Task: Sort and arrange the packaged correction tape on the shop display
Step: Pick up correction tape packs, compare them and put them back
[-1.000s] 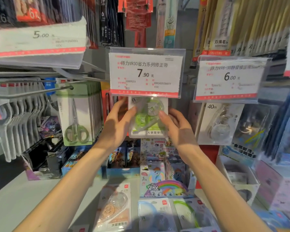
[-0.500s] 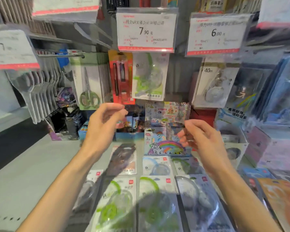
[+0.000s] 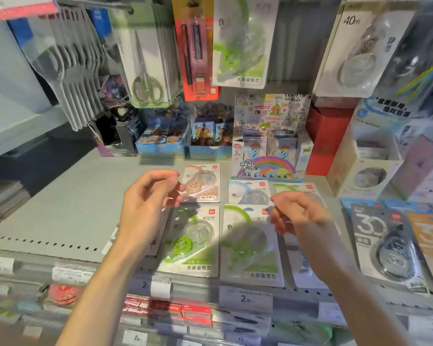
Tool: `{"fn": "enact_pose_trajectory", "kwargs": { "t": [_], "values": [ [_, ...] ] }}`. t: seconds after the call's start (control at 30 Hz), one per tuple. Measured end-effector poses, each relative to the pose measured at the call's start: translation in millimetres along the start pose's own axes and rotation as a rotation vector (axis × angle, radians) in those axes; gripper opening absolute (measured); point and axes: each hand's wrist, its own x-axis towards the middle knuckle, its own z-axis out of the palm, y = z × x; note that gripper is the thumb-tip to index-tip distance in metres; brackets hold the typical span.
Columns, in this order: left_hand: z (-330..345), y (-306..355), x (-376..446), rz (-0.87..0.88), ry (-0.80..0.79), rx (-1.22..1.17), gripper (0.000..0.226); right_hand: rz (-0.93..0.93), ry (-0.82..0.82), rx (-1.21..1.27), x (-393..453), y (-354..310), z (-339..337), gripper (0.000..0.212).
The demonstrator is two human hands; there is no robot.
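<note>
Both hands (image 3: 145, 208) dropped from hanging packs — empty over shelf (image 3: 60, 208) packs (image 3: 193, 240).

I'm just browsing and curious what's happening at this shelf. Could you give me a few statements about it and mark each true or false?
1. Both hands hover over packs lying flat on the shelf. True: left hand, right hand.
2. The right hand grips scissors. False: the scissors pack hangs at the back, untouched.
3. A green correction tape pack lies between the hands. True.
4. The shelf's left part is piled with packs. False: it shows bare grey surface.
</note>
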Motion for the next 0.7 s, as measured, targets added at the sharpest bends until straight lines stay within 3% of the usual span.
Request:
{"fn": "enact_pose_trajectory", "kwargs": {
  "t": [0.27,0.47,0.53,0.6,0.7],
  "values": [
    [-65,-27,38,-0.048,-0.022,0.064,0.020,-0.041,-0.012,-0.034,18,2,60,0.016],
    [-110,-52,78,-0.152,-0.175,0.163,0.023,-0.009,-0.033,-0.076,49,11,124,0.015],
    [-119,-62,85,-0.140,-0.307,0.425,0.007,-0.006,-0.050,-0.126,56,15,144,0.014],
    [-125,-68,86,-0.072,-0.520,0.722,0.024,-0.006,-0.064,-0.181,62,18,161,0.019],
    [-128,-67,83,0.000,-0.695,0.874,0.072,0.010,-0.101,-0.276,67,23,178,0.019]
  ]
}}
